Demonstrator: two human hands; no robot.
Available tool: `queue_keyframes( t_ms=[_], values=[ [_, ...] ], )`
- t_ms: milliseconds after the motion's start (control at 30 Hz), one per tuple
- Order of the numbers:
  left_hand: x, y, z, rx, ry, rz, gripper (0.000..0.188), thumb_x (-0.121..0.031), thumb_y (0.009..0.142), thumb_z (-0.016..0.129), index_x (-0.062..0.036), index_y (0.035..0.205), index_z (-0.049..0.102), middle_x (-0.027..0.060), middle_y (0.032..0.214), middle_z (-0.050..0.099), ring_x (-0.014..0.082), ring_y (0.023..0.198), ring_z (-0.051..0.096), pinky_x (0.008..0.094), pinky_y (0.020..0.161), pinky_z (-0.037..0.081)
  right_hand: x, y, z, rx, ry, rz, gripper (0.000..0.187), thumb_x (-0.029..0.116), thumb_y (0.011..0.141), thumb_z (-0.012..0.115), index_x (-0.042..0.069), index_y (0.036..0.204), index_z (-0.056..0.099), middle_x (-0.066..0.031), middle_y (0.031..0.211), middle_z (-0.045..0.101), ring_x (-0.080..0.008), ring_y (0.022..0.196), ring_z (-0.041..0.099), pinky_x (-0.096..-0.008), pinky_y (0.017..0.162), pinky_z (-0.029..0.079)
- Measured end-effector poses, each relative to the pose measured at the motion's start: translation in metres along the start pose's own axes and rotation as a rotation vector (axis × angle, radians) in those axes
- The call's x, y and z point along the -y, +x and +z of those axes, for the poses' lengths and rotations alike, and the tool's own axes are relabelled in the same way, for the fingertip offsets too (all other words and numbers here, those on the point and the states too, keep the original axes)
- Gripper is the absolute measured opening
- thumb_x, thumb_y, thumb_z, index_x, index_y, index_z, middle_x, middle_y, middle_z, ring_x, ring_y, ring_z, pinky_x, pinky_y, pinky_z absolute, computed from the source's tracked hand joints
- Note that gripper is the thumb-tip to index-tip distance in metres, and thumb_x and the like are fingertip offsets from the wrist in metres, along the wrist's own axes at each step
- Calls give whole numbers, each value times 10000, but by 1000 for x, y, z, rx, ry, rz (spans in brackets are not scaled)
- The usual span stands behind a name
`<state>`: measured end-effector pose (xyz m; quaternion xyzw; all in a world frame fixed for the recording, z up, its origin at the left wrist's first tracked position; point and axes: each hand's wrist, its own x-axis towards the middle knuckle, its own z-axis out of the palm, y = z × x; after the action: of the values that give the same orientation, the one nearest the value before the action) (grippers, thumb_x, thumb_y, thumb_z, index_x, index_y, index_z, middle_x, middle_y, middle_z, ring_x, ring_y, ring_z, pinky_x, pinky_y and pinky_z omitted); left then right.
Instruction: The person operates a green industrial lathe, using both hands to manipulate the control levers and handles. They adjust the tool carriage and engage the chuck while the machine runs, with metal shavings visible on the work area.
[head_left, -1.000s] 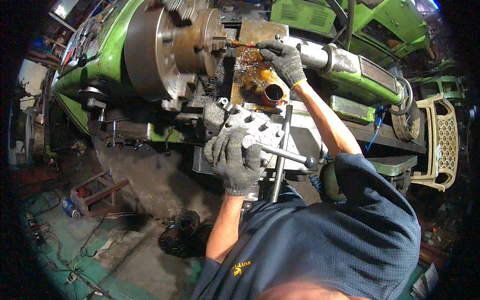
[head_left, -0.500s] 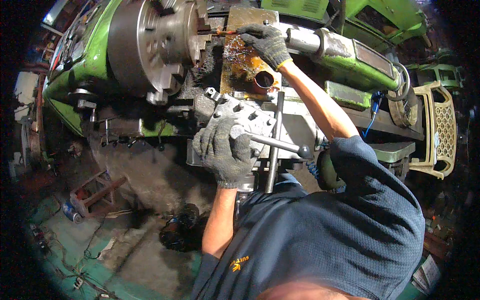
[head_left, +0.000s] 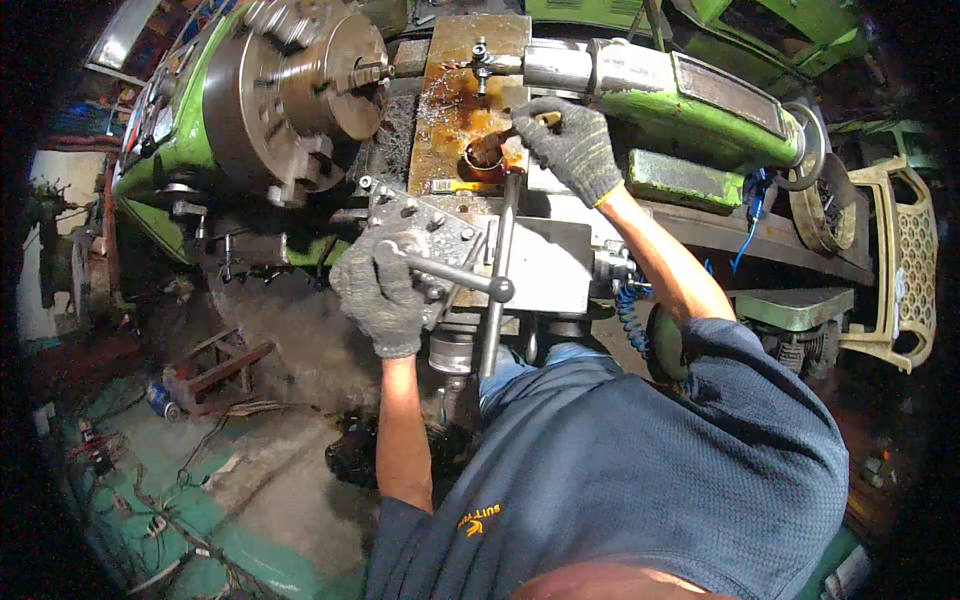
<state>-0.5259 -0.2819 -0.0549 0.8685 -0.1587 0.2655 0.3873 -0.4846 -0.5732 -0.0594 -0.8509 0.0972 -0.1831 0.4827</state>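
I see my gloved left hand wrapped around the lathe's handle, whose knob sticks out at its 3 o'clock. My gloved right hand pinches a small tool beside the rusty metal ring, at the left hand's 1 o'clock.

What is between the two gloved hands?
In the head view, a long steel bar runs between the left hand and the right hand.
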Motion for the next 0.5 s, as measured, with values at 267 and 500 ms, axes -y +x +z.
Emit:
queue_keyframes(
  t_ms=[267, 500],
  values=[
    [-15, -2, 10, -22, -167, -218, 231, -192, 1016, 578, 5, 1071, 684, 120, 1067, 698, 239, 1000, 634, 385, 926, 475, -38, 6, 3, 151, -174, 28, 430, 422, 893, 705, 141, 1218, 677, -166, 900, 741, -289, 838, 738, -402, 749, 573],
    [-38, -14, -16, 210, 106, -94, 562, -221, 897, 744, 17, 1361, 533, 172, 1382, 571, 312, 1255, 552, 426, 1091, 416, -106, -57, -141, -138, -162, 187, 268, 228, 949, 659, 43, 1131, 728, -137, 1132, 730, -265, 1057, 685, -360, 952, 509]
  ],
)
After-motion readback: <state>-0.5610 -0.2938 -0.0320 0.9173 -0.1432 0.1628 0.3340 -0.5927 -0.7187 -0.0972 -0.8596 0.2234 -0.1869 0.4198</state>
